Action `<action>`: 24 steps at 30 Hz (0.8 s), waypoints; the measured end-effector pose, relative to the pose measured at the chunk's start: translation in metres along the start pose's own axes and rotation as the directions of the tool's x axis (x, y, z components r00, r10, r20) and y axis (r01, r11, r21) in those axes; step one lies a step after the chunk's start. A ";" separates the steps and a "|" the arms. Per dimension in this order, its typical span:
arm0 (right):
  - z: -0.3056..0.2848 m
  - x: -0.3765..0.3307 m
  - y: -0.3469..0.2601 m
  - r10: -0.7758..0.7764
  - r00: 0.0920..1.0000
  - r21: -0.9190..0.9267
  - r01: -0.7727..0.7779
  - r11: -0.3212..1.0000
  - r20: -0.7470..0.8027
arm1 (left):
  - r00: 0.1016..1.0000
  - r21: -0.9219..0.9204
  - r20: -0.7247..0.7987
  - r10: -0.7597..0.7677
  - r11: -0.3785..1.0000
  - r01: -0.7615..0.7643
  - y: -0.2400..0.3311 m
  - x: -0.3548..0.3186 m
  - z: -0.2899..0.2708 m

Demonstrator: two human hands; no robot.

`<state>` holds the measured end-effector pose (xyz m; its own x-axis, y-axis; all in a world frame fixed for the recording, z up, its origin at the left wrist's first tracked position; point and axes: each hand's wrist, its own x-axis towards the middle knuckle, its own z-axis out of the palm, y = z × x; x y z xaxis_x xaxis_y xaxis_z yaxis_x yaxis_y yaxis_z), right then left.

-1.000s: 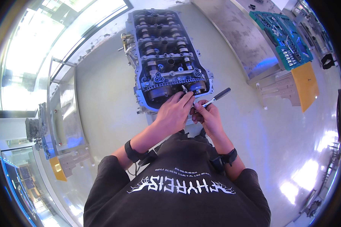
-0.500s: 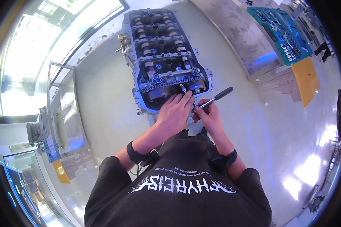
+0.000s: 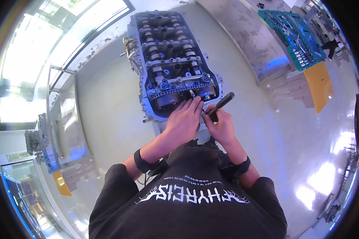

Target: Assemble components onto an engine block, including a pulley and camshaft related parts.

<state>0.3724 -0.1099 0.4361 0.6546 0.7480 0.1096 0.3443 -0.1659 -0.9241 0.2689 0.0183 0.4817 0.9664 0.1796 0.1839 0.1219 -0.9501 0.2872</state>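
Observation:
An engine cylinder head (image 3: pixel 169 59) lies in front of me with its camshafts uncovered. Its timing chain (image 3: pixel 183 89) runs over two sprockets at the near end. My right hand (image 3: pixel 221 128) is closed round the head end of a ratchet wrench, whose dark handle (image 3: pixel 224 102) sticks up to the right. A bright metal extension bar (image 3: pixel 192 93) reaches between the sprockets. My left hand (image 3: pixel 183 121) has its fingertips closed over this bar, hiding its middle. Where the bar's far tip sits is too dark to tell.
An open green socket set case (image 3: pixel 295 40) lies on the metal bench to the right, beside a yellow-orange panel (image 3: pixel 318 85). On the left stands a metal-framed table (image 3: pixel 66 123). Grey floor (image 3: pixel 107 99) runs round the engine part.
The ratchet handle has swung toward the left and points more steeply up, as my right hand turned with it. My left hand stays at about the same place.

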 end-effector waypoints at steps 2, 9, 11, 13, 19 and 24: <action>0.002 -0.002 0.002 0.207 0.974 0.297 -0.224 0.928 0.087 | 0.997 -0.176 -0.023 -0.070 0.982 0.065 0.001 -0.001 -0.006; -0.006 -0.002 0.002 0.283 0.942 0.638 -0.332 0.695 0.182 | 0.982 -0.219 -0.187 -0.017 0.975 -0.025 -0.016 -0.007 -0.024; -0.006 -0.004 0.004 0.237 0.951 0.674 -0.309 0.671 0.199 | 0.992 -0.189 -0.108 -0.065 0.981 0.044 -0.016 -0.007 -0.027; -0.007 -0.005 0.004 0.225 0.951 0.695 -0.308 0.650 0.211 | 0.993 -0.173 0.005 -0.117 0.978 0.116 -0.009 -0.002 -0.031; -0.007 -0.005 0.000 0.247 0.939 0.699 -0.342 0.627 0.238 | 0.977 -0.091 0.092 -0.193 0.975 0.201 -0.010 0.000 -0.008; -0.012 0.007 -0.009 0.237 0.941 0.644 -0.337 0.687 0.240 | 0.956 -0.099 0.140 -0.256 0.957 0.271 -0.008 0.004 -0.007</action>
<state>0.3819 -0.1104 0.4500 0.5364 0.8189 -0.2038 -0.4174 0.0476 -0.9075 0.2704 0.0281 0.4868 0.9247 0.3796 -0.0296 0.3565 -0.8358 0.4176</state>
